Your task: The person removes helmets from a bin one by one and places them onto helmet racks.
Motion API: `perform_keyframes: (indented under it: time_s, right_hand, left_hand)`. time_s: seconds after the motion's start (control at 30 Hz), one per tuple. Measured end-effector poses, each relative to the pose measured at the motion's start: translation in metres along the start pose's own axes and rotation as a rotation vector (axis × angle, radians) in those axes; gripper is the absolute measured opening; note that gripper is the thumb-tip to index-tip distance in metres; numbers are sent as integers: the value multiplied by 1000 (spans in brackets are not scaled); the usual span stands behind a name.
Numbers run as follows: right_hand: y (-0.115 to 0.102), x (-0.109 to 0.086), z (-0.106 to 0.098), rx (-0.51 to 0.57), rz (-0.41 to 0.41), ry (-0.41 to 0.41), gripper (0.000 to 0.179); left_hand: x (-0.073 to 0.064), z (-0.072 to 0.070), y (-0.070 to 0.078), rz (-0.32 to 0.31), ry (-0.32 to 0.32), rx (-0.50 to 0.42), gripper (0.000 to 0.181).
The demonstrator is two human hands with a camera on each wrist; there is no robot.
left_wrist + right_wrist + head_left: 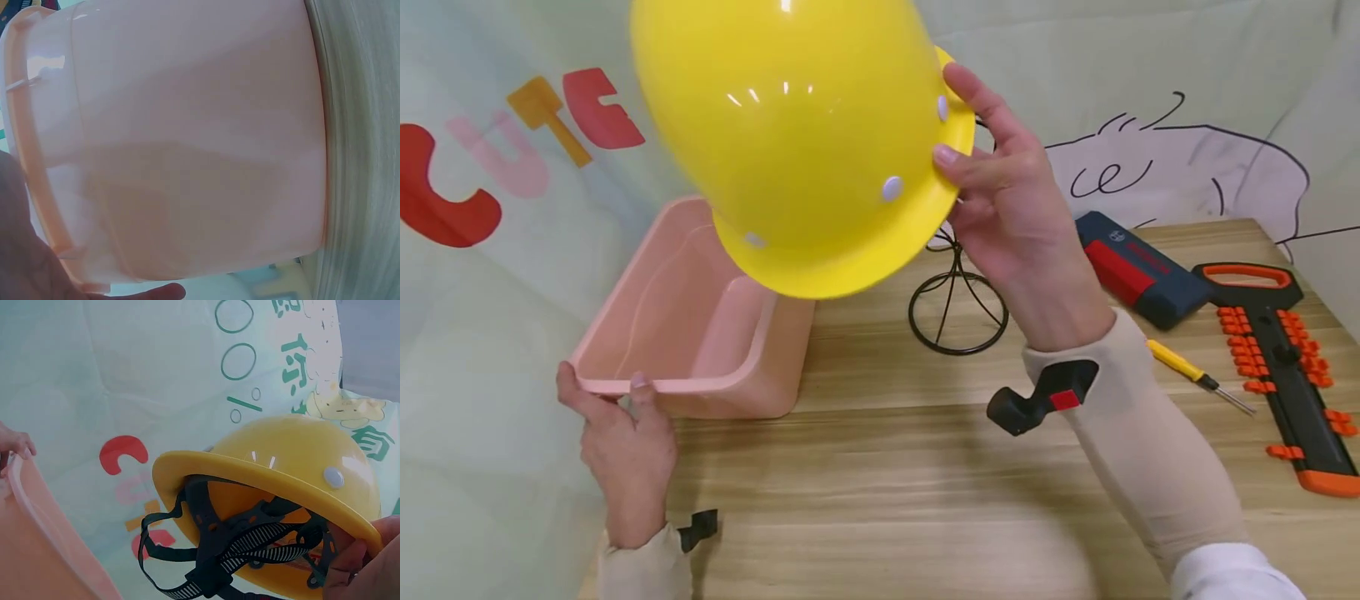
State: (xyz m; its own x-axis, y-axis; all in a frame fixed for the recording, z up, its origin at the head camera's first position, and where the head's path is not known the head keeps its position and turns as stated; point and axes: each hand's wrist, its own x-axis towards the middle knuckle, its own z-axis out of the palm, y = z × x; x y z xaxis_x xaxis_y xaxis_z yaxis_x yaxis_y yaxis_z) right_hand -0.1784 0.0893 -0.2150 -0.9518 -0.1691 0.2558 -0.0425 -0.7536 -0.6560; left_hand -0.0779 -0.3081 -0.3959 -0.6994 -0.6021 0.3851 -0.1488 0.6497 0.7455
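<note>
My right hand [1018, 187] grips the brim of a yellow hard hat [805, 150] and holds it up above the table. In the right wrist view the hat's [300, 444] underside shows, with a dark harness [250, 531] and striped straps hanging out of it. A pink plastic bin [700, 333] stands on the table at the left, below the hat and partly hidden by it. At its near left corner my left hand [628, 450] holds the rim, thumb on the edge. The left wrist view shows the bin's side wall [187, 137] close up.
A black wire stand [958, 312] is behind my right wrist. To the right lie a blue and red Bosch case [1138, 271], a yellow-handled screwdriver [1187, 367] and a black rack with orange clips [1273, 367]. A printed cloth hangs behind the wooden table [865, 500].
</note>
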Motion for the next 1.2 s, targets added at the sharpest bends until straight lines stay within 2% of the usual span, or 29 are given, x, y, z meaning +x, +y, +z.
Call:
perform_keyframes:
  time_s: [0.17,0.3,0.47,0.77,0.93,1.2]
  right_hand:
    - [-12,-3,-12,81,-36,-21,51]
    - [-22,-5,-21,106,-58,-27,54]
    - [-31,-5,-32,152,-58,-17,56]
    - [-34,-4,-49,180,-70,-23,56]
    - [-36,-3,-55,234,-61,-15,57]
    - [-40,-1,-70,272,-123,6,54]
  left_hand:
    - [-1,0,-1,15,1,4,83]
    - [-1,0,-2,25,4,3,84]
    - [1,-1,-3,33,19,-3,83]
    - [2,-1,-4,36,33,-6,80]
    - [1,-2,-4,38,29,-12,80]
    - [1,-4,-6,45,30,4,82]
